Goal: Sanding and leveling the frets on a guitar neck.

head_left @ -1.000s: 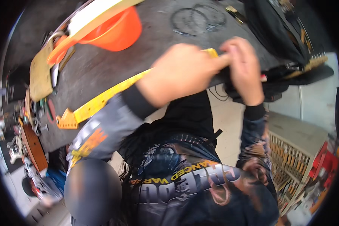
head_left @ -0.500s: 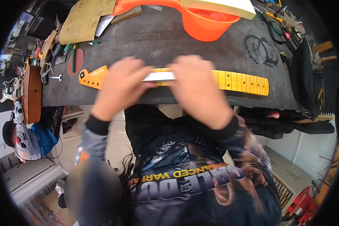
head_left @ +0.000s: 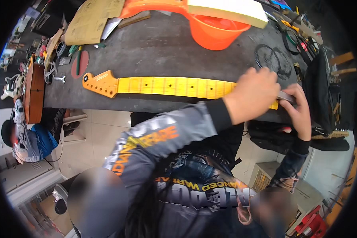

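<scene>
A guitar neck [head_left: 170,86], yellow wood with dark dot inlays, lies along the near edge of the bench, its headstock toward the left. Over its right end my left hand [head_left: 253,95] is closed, knuckles up, round a slim grey bar [head_left: 286,96]. The bar's right end sticks out past that hand. There my right hand [head_left: 298,107] grips it between thumb and fingers, just beyond the end of the neck. Most of the bar is hidden under my left hand, so its full length and underside cannot be seen.
An orange plastic dipper [head_left: 216,33] with a pale block [head_left: 228,11] across it stands at the back. Coiled black strings [head_left: 271,59] lie to the right. On the left are a wrench [head_left: 59,79], brown sandpaper [head_left: 93,22] and an acoustic guitar body [head_left: 35,94]. Another person sits far left.
Both hands have slid the bar rightward along the neck, from its middle to its right end. The left forearm now reaches across my body.
</scene>
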Tool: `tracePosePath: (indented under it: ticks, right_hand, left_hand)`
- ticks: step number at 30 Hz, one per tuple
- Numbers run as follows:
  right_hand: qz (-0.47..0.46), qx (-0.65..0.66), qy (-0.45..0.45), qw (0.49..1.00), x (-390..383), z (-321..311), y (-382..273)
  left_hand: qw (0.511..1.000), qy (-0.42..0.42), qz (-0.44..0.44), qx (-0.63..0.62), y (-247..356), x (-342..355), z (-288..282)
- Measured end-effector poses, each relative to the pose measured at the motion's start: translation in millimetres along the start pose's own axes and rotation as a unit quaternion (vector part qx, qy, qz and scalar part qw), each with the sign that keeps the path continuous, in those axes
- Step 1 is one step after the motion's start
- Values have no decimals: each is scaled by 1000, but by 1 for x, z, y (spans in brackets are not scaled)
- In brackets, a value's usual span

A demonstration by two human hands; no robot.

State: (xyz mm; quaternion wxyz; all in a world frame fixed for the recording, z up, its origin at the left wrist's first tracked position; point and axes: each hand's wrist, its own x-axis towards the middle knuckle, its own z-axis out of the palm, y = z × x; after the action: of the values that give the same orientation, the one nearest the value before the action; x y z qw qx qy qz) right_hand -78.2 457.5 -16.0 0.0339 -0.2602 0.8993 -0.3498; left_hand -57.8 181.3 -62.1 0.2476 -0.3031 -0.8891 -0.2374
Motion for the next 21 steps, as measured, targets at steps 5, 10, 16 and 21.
tracePosePath:
  ticks: [5,10,16,21]
  right_hand:
    - [-17,-6,-2,1000,29,51,-54]
    - [-191,-7,90,977,109,220,-190]
    - [-212,-38,100,971,117,249,-213]
    - [-121,-50,63,989,47,106,-94]
  left_hand:
    - [998,-65,-14,25,-45,-46,-52]
    - [991,-103,-55,59,-156,-163,-224]
    - [979,-153,-129,41,-164,-175,-256]
    - [995,-78,-53,-26,-70,-73,-115]
